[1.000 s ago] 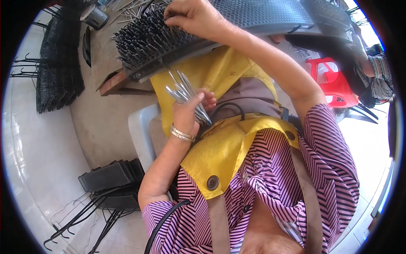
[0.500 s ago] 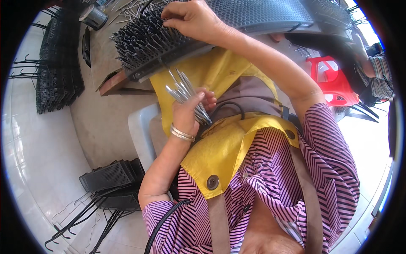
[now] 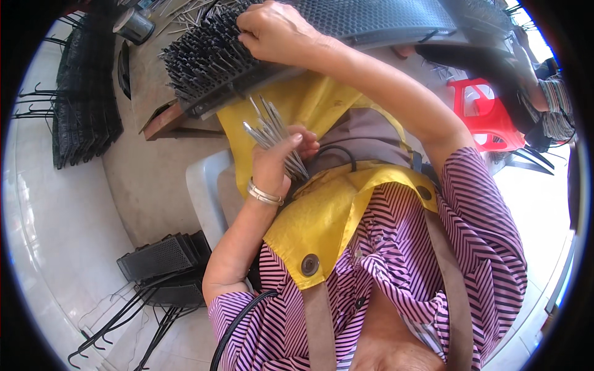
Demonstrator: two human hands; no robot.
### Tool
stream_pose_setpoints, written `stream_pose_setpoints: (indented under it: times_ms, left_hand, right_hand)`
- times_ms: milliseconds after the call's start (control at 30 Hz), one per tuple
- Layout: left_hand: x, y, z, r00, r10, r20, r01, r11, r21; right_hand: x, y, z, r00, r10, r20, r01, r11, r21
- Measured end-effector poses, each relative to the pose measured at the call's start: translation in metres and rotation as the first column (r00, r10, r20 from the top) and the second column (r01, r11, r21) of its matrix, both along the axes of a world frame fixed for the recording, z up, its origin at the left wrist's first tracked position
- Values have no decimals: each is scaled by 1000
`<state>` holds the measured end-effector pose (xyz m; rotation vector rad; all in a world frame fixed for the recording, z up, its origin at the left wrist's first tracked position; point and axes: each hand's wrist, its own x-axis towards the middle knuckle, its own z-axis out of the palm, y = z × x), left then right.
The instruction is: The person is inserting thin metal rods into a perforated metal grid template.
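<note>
My left hand [image 3: 270,166] is closed around a bundle of thin silvery metal rods [image 3: 265,127], which tilt up and to the left in front of my yellow apron [image 3: 297,102]. Over the far bench, my right hand [image 3: 279,32] is at the edge of a dense block of upright dark rods [image 3: 207,59]. Its thumb and fingertips are pinched together; anything between them is too small or hidden to make out. The dark rods stand in a black perforated rack [image 3: 383,21] that stretches to the right.
A metal can [image 3: 134,26] and loose silvery rods [image 3: 185,17] are on the bench [image 3: 143,71]. Black racks with hooks hang at left [image 3: 86,105]; more are stacked at lower left [image 3: 164,263]. A red stool [image 3: 492,120] and another person's sleeve [image 3: 555,102] are at right.
My right hand has shifted slightly down over the dark rods, its fingers drawn closer together. My left hand keeps its bundle in nearly the same place.
</note>
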<state>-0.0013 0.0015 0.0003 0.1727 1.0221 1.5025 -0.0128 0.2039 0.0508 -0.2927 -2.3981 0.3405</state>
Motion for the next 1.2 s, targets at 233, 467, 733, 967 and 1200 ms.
stream_pose_setpoints:
  times_ms: [233,467,733,967,1200]
  left_hand:
    - [0,0,6,1000,-28,-7,28,999,32]
    - [1,2,7,998,-57,28,53,993,105]
    - [2,4,6,997,-77,-15,78,995,58]
    - [1,3,4,991,-69,-115,74,997,36]
    - [2,4,6,996,-48,-75,48,999,-2]
  right_hand:
    - [37,-31,11,997,-2,-82,9,997,78]
    - [90,-63,-4,941,338,10,-161,476,-865]
    - [103,-51,-9,961,277,9,-68,268,-961]
    - [105,-48,-16,954,298,-39,-107,215,-971]
    - [108,-53,-18,970,243,-6,-58,205,-977]
